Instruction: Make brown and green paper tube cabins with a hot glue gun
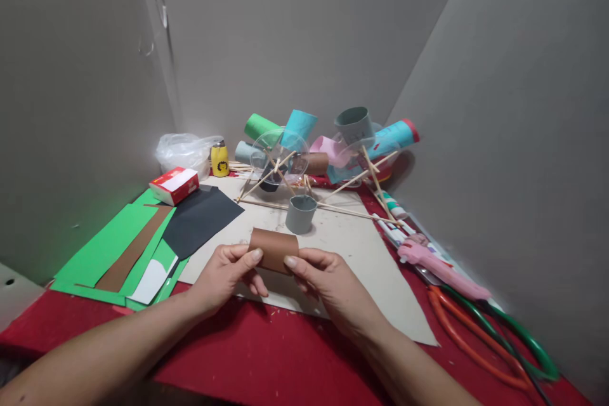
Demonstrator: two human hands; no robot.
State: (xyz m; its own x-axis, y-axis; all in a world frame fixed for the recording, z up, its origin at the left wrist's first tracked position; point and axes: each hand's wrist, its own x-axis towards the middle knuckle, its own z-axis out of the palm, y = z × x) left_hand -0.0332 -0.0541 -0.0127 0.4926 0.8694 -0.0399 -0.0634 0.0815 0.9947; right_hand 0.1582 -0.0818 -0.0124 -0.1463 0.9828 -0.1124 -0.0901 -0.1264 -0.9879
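Note:
Both my hands hold a brown paper strip (274, 247) curled into a short tube, just above a beige cardboard sheet (361, 254). My left hand (227, 273) pinches its left end with thumb and fingers. My right hand (323, 279) pinches the right end. Just beyond the strip stands a small grey paper cup (301, 213). Farther back is a wheel-like model (328, 152) of wooden sticks, clear discs and coloured paper tubes.
Green, brown, black and white paper sheets (137, 247) lie at the left with a red box (174, 185). A yellow bottle (219, 160) and plastic bag (183, 151) sit behind. A pink glue gun (440, 269), markers and orange-green cables (480, 336) lie right. Grey walls enclose the red table (266, 355).

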